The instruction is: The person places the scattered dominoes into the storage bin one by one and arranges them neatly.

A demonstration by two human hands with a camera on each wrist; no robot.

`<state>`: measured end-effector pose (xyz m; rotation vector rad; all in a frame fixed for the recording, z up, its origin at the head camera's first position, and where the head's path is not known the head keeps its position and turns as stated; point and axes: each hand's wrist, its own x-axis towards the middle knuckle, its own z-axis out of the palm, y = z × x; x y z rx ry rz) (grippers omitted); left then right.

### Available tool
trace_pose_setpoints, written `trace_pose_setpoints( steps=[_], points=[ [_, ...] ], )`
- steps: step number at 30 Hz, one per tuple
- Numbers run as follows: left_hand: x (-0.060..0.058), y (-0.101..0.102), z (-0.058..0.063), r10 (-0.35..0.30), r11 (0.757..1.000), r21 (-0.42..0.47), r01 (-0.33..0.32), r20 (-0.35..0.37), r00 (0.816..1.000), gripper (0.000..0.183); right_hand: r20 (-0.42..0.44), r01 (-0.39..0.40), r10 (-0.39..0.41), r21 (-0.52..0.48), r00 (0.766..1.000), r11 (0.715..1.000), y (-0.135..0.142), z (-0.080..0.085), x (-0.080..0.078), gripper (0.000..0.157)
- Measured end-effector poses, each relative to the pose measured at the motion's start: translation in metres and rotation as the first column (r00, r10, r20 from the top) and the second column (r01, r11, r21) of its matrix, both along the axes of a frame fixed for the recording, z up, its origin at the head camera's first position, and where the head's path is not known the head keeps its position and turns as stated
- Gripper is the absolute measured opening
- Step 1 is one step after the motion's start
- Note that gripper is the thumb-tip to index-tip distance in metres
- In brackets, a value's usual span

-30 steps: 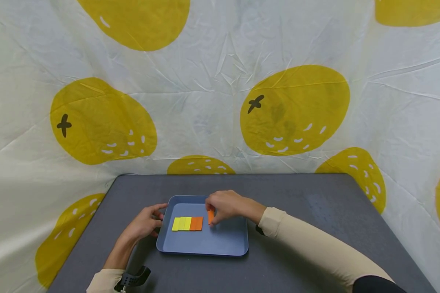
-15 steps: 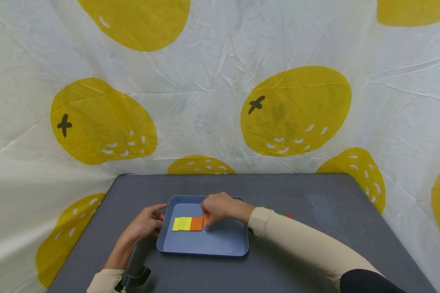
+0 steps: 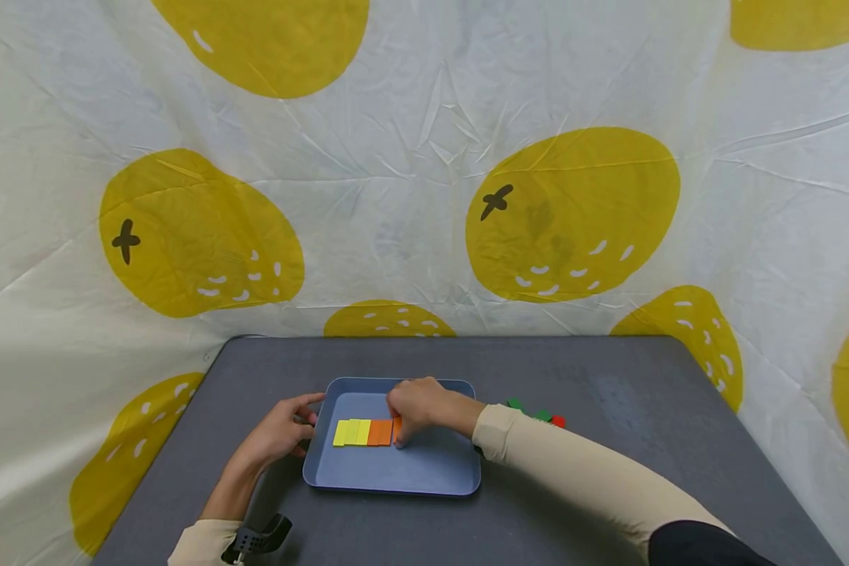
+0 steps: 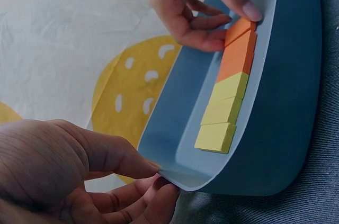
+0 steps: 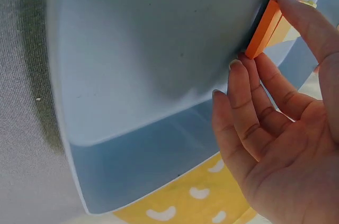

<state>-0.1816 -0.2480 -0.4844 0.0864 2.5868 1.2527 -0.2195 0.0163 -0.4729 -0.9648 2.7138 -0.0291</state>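
Observation:
On the blue tray, a row of thin rectangular blocks runs left to right: yellow blocks, then orange blocks. My right hand pinches another orange block by its two ends, thumb on one end and fingertips on the other. That block stands at the right end of the row, low against the tray floor; the hand partly covers it in the head view. With thumb and fingers, my left hand grips the tray's rim at its left side.
Small green pieces and a red piece lie on the dark grey table right of the tray, partly behind the right sleeve. A white cloth with yellow fruit prints hangs behind the table.
My right hand has moved left and slightly down with the orange block, up to the row's right end. Green and red pieces have come into view behind the sleeve. The left hand stays put.

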Motion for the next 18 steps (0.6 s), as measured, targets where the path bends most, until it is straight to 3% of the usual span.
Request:
trace_pose_setpoints(
  steps=[18],
  points=[
    [-0.001, 0.0006, -0.0013, 0.014, 1.0, -0.008, -0.014, 0.008, 1.0, 0.062, -0.017, 0.001, -0.001, -0.025, 1.0, 1.0, -0.0014, -0.0034, 0.0037, 0.043]
  ],
)
